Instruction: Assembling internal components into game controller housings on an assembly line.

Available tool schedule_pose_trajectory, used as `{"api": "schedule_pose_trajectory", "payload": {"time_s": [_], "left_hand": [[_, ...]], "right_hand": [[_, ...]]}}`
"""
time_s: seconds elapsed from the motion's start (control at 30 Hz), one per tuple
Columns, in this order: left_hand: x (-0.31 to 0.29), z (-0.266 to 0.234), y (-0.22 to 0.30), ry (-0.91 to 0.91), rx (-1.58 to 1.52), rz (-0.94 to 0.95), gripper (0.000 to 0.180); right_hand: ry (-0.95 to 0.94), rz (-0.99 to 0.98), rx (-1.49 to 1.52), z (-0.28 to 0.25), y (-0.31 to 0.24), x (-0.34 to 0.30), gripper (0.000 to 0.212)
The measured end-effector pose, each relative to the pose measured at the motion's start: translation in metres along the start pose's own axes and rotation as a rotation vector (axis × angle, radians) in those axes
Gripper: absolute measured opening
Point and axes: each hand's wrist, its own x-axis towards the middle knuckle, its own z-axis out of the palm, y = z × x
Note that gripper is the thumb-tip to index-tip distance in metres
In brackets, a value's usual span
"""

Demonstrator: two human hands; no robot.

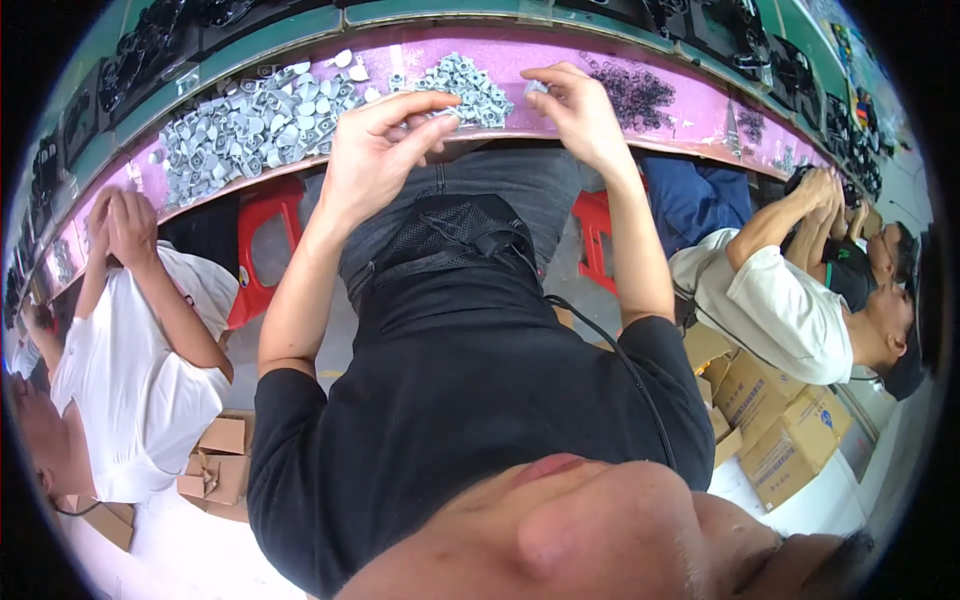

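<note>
My left hand (385, 145) hovers at the bench's near edge, thumb and forefinger drawn into a pinch; whatever lies between the tips is too small to make out. Just beyond is a pile of small pale grey-green plastic parts (468, 88). To the right of that pile, my right hand (580, 112) pinches a small grey plastic part (538, 87) between thumb and fingertips. A broad heap of larger grey caps with rounded tops (265, 120) spreads to the left of my left hand. Past my right hand lies a scatter of small black rings (630, 97).
The pink bench top (400, 50) runs across, with a green conveyor edge (440, 14) behind it carrying black assemblies. Co-workers in white shirts (150, 370) sit at both sides. Red stools (265, 250) and cardboard boxes (780, 430) stand around us.
</note>
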Motion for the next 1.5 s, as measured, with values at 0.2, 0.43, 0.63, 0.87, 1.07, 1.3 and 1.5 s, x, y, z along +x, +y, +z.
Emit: {"api": "schedule_pose_trajectory", "payload": {"time_s": [0.2,0.43,0.63,0.87,1.07,1.3,1.5], "left_hand": [[0.007,0.018,0.014,-0.149,0.098,0.128,0.021],[0.014,0.014,0.014,-0.106,0.204,0.228,0.021],[0.014,0.010,0.014,-0.064,0.301,0.297,0.022],[0.013,0.010,0.017,0.050,0.347,0.447,0.020],[0.011,0.004,0.018,0.106,0.415,0.535,0.014],[0.009,0.004,0.025,0.098,0.452,0.549,0.014],[0.009,0.000,0.020,0.106,0.463,0.530,0.022]], "right_hand": [[0.083,0.074,1.246,0.033,-0.028,-0.001,0.031],[0.035,0.039,1.331,0.039,-0.050,0.001,0.035],[0.018,-0.012,1.437,0.036,-0.054,0.001,0.036],[0.042,0.077,1.467,0.049,-0.042,0.000,0.031],[0.088,0.041,1.468,0.058,-0.046,-0.003,0.029],[0.121,0.054,1.539,0.070,-0.049,-0.006,0.029],[0.134,0.025,1.559,0.075,-0.050,-0.008,0.030]]}}
